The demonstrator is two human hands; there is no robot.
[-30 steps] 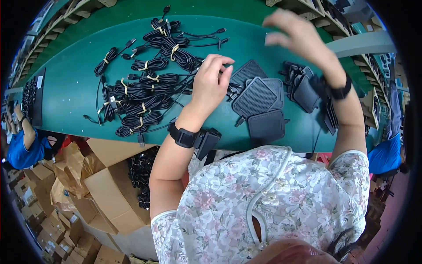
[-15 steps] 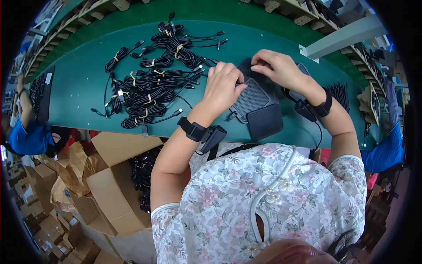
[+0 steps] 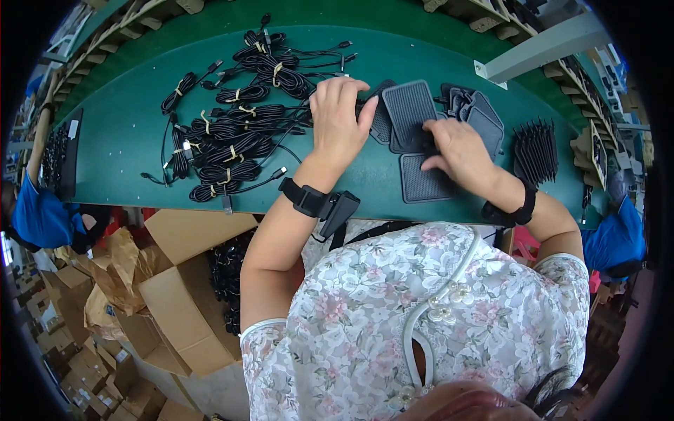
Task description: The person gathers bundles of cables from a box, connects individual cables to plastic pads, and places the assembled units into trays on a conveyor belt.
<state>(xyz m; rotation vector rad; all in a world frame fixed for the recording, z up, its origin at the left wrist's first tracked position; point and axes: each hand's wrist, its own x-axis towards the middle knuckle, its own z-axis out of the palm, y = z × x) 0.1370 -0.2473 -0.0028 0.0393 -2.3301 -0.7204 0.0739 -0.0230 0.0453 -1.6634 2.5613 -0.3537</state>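
My left hand (image 3: 339, 116) is beside the bundled black cables (image 3: 277, 74), its thumb spread away from its fingers; I see nothing held in it. Just right of it, a dark textured rectangular pad (image 3: 408, 109) lies over other dark pads. My right hand (image 3: 458, 156) reaches over that pad's lower right edge, thumb and forefinger apart. Another flat dark pad (image 3: 425, 184) lies below the thumb, nearer to me. Beyond the right hand is a loose pile of dark pads (image 3: 481, 112), partly covered by the hand.
More tied cable bundles (image 3: 232, 151) spread across the left of the green table (image 3: 119, 165). A row of thin black pieces (image 3: 536, 151) stands at the right, near a grey metal post (image 3: 540, 56). An open cardboard box (image 3: 186, 309) sits below the table. People in blue work at both sides.
My right hand has come nearer and lower, and my left hand has shifted left, away from the pads. The pads now lie differently, with a rectangular one on top and the pile behind uncovered.
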